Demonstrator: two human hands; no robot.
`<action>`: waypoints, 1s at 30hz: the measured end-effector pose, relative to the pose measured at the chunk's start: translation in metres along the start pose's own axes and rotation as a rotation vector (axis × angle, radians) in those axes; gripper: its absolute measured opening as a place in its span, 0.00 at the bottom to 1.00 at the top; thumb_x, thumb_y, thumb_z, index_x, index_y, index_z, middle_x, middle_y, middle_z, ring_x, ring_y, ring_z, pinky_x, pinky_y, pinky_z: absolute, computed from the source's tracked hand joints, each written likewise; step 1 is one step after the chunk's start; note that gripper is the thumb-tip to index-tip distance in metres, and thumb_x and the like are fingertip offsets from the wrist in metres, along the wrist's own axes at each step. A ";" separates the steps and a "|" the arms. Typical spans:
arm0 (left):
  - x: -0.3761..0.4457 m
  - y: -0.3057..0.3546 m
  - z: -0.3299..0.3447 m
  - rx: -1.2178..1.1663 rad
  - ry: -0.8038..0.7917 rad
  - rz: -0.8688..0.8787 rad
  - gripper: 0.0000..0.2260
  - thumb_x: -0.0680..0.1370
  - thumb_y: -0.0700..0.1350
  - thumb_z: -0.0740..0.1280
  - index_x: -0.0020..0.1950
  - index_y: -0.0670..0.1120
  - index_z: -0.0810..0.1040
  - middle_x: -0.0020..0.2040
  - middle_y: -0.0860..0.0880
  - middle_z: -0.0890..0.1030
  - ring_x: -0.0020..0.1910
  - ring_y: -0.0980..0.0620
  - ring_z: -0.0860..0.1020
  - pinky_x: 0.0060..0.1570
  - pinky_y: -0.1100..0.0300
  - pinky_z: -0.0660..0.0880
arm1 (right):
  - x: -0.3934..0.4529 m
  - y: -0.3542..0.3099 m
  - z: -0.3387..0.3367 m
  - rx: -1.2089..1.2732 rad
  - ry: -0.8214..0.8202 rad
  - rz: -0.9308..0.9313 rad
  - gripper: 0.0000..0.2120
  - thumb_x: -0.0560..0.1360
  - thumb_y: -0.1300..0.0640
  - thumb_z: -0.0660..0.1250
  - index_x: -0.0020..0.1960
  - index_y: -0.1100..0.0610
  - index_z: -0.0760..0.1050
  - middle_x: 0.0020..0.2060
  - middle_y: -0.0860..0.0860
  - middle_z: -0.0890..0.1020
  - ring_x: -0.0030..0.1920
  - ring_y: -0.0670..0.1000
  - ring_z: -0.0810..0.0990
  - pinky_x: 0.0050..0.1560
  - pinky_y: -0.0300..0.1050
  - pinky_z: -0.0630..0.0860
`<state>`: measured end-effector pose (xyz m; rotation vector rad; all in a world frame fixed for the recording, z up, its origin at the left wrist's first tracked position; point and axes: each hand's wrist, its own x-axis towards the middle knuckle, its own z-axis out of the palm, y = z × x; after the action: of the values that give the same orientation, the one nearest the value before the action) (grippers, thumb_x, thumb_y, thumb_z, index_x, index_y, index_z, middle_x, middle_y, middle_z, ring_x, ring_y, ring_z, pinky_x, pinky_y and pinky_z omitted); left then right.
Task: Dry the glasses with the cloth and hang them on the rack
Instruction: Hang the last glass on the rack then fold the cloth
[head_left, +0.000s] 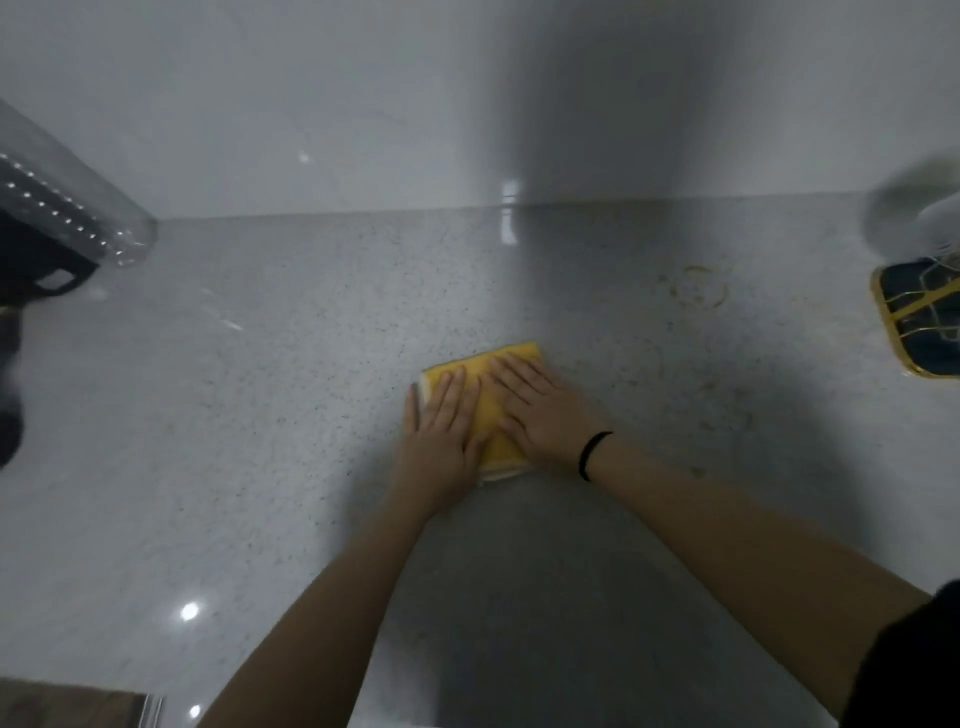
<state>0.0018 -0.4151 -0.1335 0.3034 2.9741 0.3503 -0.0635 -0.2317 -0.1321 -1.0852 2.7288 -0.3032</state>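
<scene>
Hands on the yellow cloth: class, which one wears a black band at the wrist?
The right hand: a thin black band circles its wrist. The left hand has a bare wrist. Both lie flat on the cloth.

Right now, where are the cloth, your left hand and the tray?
cloth (491, 402): head view, yellow strip showing between the hands.
left hand (441, 434): head view, back of the hand.
tray (914, 322): head view, dark panel inside gold rim.

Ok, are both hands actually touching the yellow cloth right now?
Touching. The head view shows the left hand and right hand lying flat on the folded yellow cloth, fingers straight and pressing it onto the counter.
</scene>
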 end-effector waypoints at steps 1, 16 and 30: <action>0.008 -0.003 -0.002 0.013 -0.004 -0.009 0.31 0.83 0.60 0.41 0.77 0.41 0.62 0.77 0.41 0.64 0.77 0.43 0.62 0.74 0.42 0.46 | 0.006 0.002 -0.005 -0.004 -0.019 0.007 0.31 0.80 0.44 0.37 0.72 0.61 0.63 0.71 0.59 0.68 0.71 0.58 0.65 0.72 0.51 0.49; -0.012 0.068 0.018 -0.014 -0.036 0.116 0.29 0.83 0.60 0.43 0.79 0.43 0.55 0.78 0.39 0.60 0.80 0.48 0.43 0.76 0.47 0.39 | -0.095 0.019 0.007 -0.014 0.064 0.140 0.27 0.81 0.44 0.40 0.74 0.58 0.57 0.72 0.56 0.67 0.77 0.50 0.44 0.74 0.51 0.48; 0.239 0.146 -0.003 0.036 -0.157 0.209 0.36 0.75 0.64 0.37 0.80 0.48 0.45 0.81 0.46 0.44 0.80 0.48 0.41 0.72 0.48 0.29 | -0.034 0.229 -0.064 -0.013 0.064 0.322 0.33 0.79 0.41 0.33 0.75 0.57 0.56 0.74 0.55 0.61 0.75 0.55 0.58 0.74 0.50 0.45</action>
<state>-0.2039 -0.2252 -0.1209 0.6187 2.8025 0.2807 -0.2047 -0.0375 -0.1266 -0.6311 2.9055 -0.2734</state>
